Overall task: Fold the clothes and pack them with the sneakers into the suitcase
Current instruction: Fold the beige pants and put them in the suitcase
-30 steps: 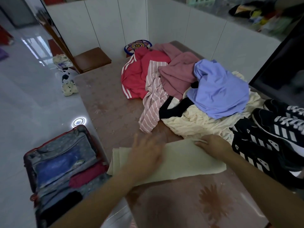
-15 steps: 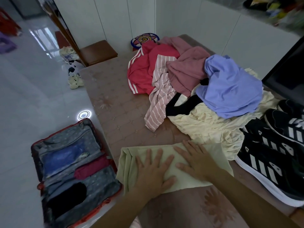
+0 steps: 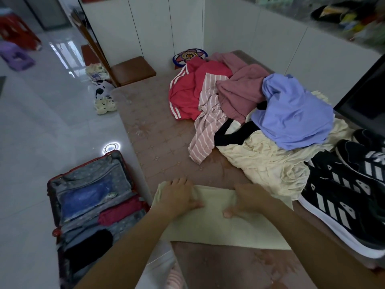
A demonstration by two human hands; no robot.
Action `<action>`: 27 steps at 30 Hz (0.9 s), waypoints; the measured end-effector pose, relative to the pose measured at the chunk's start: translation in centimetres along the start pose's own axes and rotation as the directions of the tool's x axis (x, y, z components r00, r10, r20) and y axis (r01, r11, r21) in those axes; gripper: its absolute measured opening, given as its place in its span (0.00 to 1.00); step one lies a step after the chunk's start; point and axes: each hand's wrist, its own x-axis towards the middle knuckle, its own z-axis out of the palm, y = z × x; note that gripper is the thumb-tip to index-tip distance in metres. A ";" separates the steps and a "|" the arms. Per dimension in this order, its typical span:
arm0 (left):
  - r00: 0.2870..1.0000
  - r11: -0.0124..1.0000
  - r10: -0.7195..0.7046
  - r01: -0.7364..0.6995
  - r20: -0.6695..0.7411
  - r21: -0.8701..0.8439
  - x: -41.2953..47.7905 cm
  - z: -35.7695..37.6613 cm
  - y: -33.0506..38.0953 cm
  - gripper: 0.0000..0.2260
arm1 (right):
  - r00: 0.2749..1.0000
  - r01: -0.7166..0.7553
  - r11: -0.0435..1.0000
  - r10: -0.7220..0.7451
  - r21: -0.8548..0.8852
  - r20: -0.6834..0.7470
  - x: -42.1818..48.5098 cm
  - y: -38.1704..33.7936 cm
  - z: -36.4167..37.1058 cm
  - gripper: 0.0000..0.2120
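A folded pale yellow garment [image 3: 225,228] lies at the near edge of the brown patterned bed [image 3: 158,130]. My left hand [image 3: 179,197] and my right hand [image 3: 248,200] sit side by side on its far edge, fingers curled over the fold and thumbs towards me, holding the cloth. Behind lies a loose pile: a red jacket [image 3: 187,94], a pink striped shirt [image 3: 206,126], a mauve top [image 3: 239,90], a blue shirt [image 3: 291,115] and a cream garment [image 3: 266,161]. Black sneakers [image 3: 341,207] with white stripes lie at the right. The red suitcase [image 3: 87,170] lies unzipped on the floor at the left, with clothes inside.
A brown stool [image 3: 131,69] and plush toys [image 3: 104,101] are on the shiny floor beyond the bed's left edge. A round colourful object [image 3: 189,56] leans at the white wall. A dark screen [image 3: 364,97] stands at the right.
Both hands lay flat on the middle of the folded garment; now they have shifted to its far edge and curled round it.
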 end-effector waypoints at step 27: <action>0.898 0.617 0.177 0.218 0.402 -0.757 -8.9 6.8 -28.6 0.20 | 0.971 0.193 0.974 -0.208 0.119 0.122 5.7 -26.9 4.0 0.21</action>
